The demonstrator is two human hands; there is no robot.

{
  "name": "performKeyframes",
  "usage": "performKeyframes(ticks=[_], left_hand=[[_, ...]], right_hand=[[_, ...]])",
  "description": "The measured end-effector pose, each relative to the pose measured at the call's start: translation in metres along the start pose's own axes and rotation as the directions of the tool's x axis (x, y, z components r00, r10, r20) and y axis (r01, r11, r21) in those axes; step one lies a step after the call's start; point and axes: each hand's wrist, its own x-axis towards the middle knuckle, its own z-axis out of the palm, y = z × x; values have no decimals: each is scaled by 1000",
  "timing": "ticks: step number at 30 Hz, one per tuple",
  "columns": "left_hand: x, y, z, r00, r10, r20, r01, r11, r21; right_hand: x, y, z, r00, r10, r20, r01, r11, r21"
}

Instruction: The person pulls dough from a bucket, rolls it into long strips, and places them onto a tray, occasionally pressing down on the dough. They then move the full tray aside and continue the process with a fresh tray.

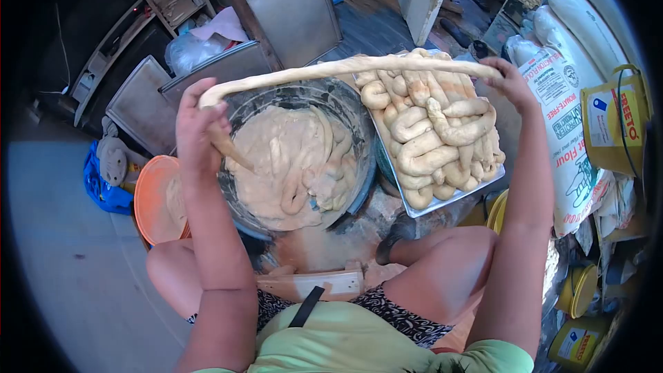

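A long rope of dough (345, 68) is stretched between my two hands, above a basin and a tray. My left hand (200, 107) is closed round its left end, and a tail of dough hangs from that hand toward the basin. At the other end, my right hand (510, 81) grips the rope beyond the tray's far right corner. The dark round basin (369, 159) holds a mass of soft dough (276, 159) with several strips on it. Coiled dough ropes (428, 145) are piled on the metal tray (452, 200).
An orange bowl (153, 200) with flour-like powder stands left of the basin. Flour sacks (563, 131) and a yellow bucket (615, 124) are at the right. Metal trays (293, 17) lean at the back. A low wooden piece (311, 284) lies between the person's legs.
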Motion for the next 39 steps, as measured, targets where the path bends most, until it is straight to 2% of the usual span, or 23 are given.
performKeyframes(ticks=[1,2,3,4,5,7,8,10,12,13,14,15,16,18,20,22,23,25,26,29,34,36,39], left_hand=[[2,0,13,997,71,-17,-64,960,274],[13,-11,16,956,288,46,-264,784,562],[22,-10,22,957,288,47,-262,775,575],[32,-7,29,866,437,243,-432,408,804],[39,-6,37,744,469,475,-518,-43,854],[50,-4,72,728,518,449,-492,-61,868],[55,-6,94,704,573,420,-469,-68,880],[64,-17,139,752,558,351,-486,110,867],[70,-29,191,703,577,416,-653,291,699],[72,-39,218,728,529,436,-671,421,610],[78,-54,242,664,557,499,-743,413,526],[78,-67,261,702,470,536,-709,533,461],[77,-83,275,697,413,586,-705,546,454],[75,-122,283,726,399,560,-657,644,392],[64,-158,274,752,391,531,-631,658,410],[47,-180,253,870,50,491,-413,619,668],[40,-184,246,869,49,493,-413,621,666],[31,-184,235,905,-47,423,-303,628,717],[35,-183,232,929,-88,360,-225,638,736],[56,-173,229,870,-321,375,-118,603,789],[71,-146,239,772,-318,550,-274,614,740],[58,-127,245,892,-39,451,-202,858,472],[32,-96,246,873,-78,481,-59,963,263]], right_hand=[[2,25,1,1000,-5,9,5,1000,9],[3,52,7,985,169,37,-168,985,-32],[6,75,16,939,339,59,-334,939,-76],[7,85,29,967,250,-39,-252,967,-49],[12,91,28,968,250,-30,-251,967,-38],[17,65,24,967,248,62,-209,906,-369],[18,58,28,989,146,-10,-125,810,-573],[28,31,32,999,-23,35,33,941,-338],[19,-36,55,998,52,-24,-42,954,298],[22,-50,62,998,55,-24,-46,954,296],[23,-59,67,986,71,148,-156,696,701],[24,-61,69,954,5,298,-288,272,918],[34,-47,73,954,8,298,-289,270,918],[59,-4,78,997,82,13,-32,233,972],[53,13,64,982,145,-117,57,364,930],[42,21,50,952,181,-246,77,637,767],[36,24,45,951,183,-247,76,638,766],[25,33,37,970,242,19,-233,905,356],[27,45,34,981,189,43,-193,969,156],[24,44,29,987,118,106,-118,993,-3],[24,38,20,961,189,201,-151,970,-193],[20,44,17,974,164,156,-109,944,-312],[17,47,8,899,364,242,-339,930,-140]])
